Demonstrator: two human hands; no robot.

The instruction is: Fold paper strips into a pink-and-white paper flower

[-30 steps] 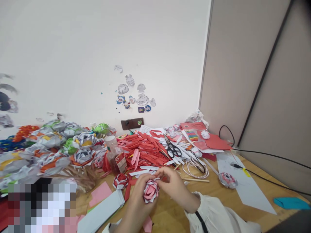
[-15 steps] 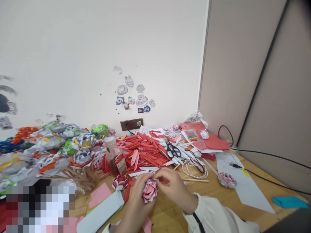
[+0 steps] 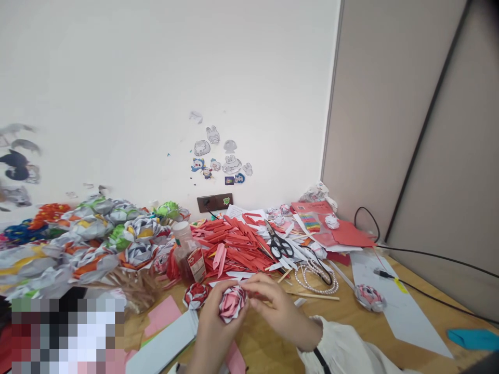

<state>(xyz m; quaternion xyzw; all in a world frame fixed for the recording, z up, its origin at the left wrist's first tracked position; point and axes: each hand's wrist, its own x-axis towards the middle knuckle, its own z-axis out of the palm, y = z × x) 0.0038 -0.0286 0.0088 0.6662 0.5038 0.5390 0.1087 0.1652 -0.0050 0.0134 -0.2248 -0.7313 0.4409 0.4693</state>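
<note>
A pink and white folded paper rose (image 3: 232,303) sits between both my hands, low in the middle of the view. My left hand (image 3: 212,324) cups it from below and the left, fingers curled round it. My right hand (image 3: 273,306) pinches its right edge with thumb and fingers; a white sleeve covers that wrist. A red and white paper rose (image 3: 195,294) lies on the wooden table just left of my hands. A heap of red and white folded paper strips (image 3: 234,246) lies right behind them.
Black scissors (image 3: 278,244) and a pearl string (image 3: 315,275) lie behind my right hand. A plastic bottle (image 3: 187,254) stands by a big pile of paper flowers (image 3: 89,244) at the left. Another rose (image 3: 369,297), white paper and cables are at the right.
The rose and both hands have shifted slightly left and up in view. My fingers have turned the rose a little. The camera has tilted slightly.
</note>
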